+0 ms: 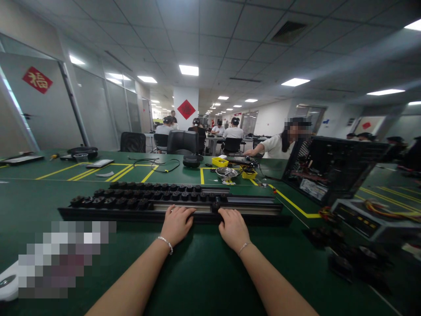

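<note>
A long black tray (112, 214) with several lengthwise channels lies across the green table in front of me. Rows of small round black parts (98, 202) fill its left and middle stretches. My left hand (176, 224) rests palm down on the near rail, fingers reaching over a bare pale strip in the front channel, thumb apart. To its right, my right hand (234, 229) lies over the same rail with the thumb apart. Its index fingertip is at or beside a single black part (215, 205) in the channel; whether they touch is unclear.
On the right are an open computer case (342, 162), a power supply (371, 219) and dark loose parts (355, 259). A metal bowl (226, 174) and yellow bins (220, 162) stand beyond the tray. A co-worker (278, 145) reaches in across the table.
</note>
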Demonstrator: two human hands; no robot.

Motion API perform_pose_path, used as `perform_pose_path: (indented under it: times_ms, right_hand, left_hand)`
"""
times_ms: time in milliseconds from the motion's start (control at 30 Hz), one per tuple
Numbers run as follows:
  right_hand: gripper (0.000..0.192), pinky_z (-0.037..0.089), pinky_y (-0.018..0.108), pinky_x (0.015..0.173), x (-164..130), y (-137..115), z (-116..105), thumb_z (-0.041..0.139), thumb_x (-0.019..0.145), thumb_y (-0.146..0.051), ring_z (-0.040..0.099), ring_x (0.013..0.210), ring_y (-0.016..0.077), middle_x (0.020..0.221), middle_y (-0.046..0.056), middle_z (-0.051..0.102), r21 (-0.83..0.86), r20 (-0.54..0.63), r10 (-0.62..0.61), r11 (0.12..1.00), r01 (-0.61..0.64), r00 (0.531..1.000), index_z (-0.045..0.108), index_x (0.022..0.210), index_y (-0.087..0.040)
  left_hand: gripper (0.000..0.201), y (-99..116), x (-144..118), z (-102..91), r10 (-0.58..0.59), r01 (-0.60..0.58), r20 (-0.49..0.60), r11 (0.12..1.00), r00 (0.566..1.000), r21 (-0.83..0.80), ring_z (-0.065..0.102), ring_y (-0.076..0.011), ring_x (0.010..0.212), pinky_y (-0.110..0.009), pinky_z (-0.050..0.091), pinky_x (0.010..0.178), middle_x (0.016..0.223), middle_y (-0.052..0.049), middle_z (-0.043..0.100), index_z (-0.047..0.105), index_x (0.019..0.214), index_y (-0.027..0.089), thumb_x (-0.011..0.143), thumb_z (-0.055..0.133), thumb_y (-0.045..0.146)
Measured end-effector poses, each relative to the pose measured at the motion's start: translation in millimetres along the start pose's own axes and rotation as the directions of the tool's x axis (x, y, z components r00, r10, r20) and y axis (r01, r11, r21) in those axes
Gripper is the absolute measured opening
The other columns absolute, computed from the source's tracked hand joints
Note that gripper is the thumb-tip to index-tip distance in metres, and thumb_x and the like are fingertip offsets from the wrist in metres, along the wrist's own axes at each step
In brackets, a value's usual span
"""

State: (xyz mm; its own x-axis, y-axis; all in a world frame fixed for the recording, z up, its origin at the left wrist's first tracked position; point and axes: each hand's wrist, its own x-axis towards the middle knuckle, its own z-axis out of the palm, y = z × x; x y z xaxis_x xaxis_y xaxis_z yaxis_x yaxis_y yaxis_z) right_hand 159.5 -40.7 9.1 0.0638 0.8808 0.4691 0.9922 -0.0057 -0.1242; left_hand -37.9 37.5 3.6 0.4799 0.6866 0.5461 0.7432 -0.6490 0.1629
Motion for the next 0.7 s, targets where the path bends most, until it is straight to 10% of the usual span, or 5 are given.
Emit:
perform_pose_path:
  times_ms: [700]
  right_hand:
    - [0.035, 0.025, 0.031, 0.097, -0.5, -0.7, -2.4, 0.045, 0.075, -0.013, 0.050, 0.098, 0.0175, 0.099, 0.005, 0.061, 0.003, -0.011, 0.016, 1.000, -0.016, 1.000, 0.056, 0.107, -0.021]
  left_hand:
    - [0.026, -1.5, 0.3, 1.1, 0.005, -0.005, 0.004, 1.000, 1.000, 0.011, 0.057, -0.0183, 0.093, -0.044, 0.025, 0.099, 0.095, 0.002, 0.067, 0.059, 0.104, 0.033, 0.084, 0.041, 0.031]
